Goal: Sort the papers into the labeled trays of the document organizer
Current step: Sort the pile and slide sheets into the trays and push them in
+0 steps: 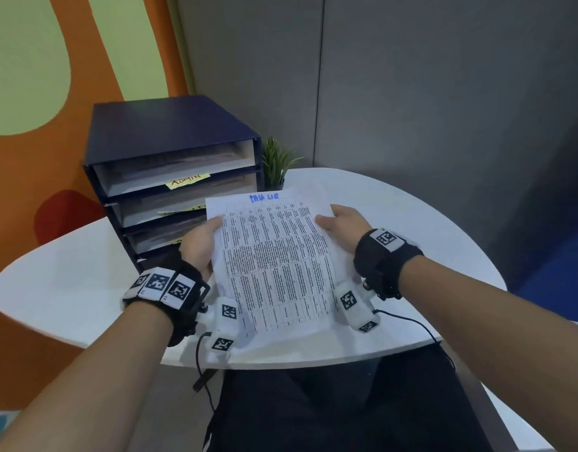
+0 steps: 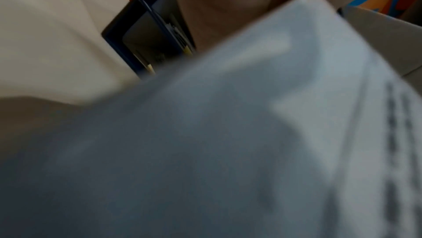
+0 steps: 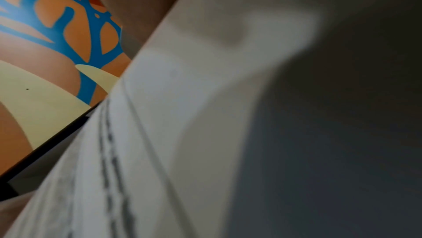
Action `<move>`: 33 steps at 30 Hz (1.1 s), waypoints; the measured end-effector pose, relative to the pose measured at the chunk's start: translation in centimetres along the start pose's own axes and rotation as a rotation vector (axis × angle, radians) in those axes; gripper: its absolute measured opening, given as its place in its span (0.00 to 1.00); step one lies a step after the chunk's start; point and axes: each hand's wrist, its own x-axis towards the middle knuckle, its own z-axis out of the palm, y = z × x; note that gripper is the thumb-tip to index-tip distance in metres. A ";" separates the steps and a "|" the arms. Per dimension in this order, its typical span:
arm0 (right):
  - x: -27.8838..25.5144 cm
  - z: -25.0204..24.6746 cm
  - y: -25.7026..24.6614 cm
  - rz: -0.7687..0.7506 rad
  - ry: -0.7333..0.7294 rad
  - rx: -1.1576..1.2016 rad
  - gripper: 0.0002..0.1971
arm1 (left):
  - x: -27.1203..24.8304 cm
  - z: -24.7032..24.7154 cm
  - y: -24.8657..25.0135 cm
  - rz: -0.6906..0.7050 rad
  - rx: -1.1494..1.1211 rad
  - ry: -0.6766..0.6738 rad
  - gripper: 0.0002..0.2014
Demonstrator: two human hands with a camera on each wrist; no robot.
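Note:
A printed sheet (image 1: 274, 262) with a table of small text and a blue handwritten heading is held above the white table (image 1: 69, 295), both hands on it. My left hand (image 1: 201, 246) grips its left edge, thumb on top. My right hand (image 1: 341, 226) grips its right edge the same way. The dark blue document organizer (image 1: 163, 132) stands at the back left, its trays holding papers, with a yellow label reading ADMIN (image 1: 187, 181) on the top tray. In both wrist views the blurred sheet (image 2: 228, 133) (image 3: 160, 115) fills most of the picture, and the organizer (image 2: 137, 30) shows in the left one.
A small green potted plant (image 1: 276, 161) stands just right of the organizer. Grey partition walls (image 1: 411, 93) rise behind the table, and an orange and green wall (image 1: 36, 76) is at the left. Cables (image 1: 411, 324) hang from both wrist units over the table's front edge.

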 end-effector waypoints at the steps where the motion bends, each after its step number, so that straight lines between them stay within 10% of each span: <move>1: 0.0 0.2 -0.2 -0.008 -0.018 0.006 0.11 | -0.2 -0.3 0.2 0.005 0.004 0.013 0.17; 15: 0.5 5.3 -3.2 -0.056 -0.117 0.171 0.11 | -1.2 -7.0 2.3 -0.070 -0.127 0.125 0.22; 26: 2.9 7.1 -5.2 -0.111 -0.107 -0.015 0.09 | -4.2 -7.4 4.4 0.083 -0.421 -0.109 0.17; 33: 6.0 8.8 -8.2 -0.013 -0.008 0.121 0.20 | -3.9 -8.1 5.0 -0.100 -0.047 -0.191 0.10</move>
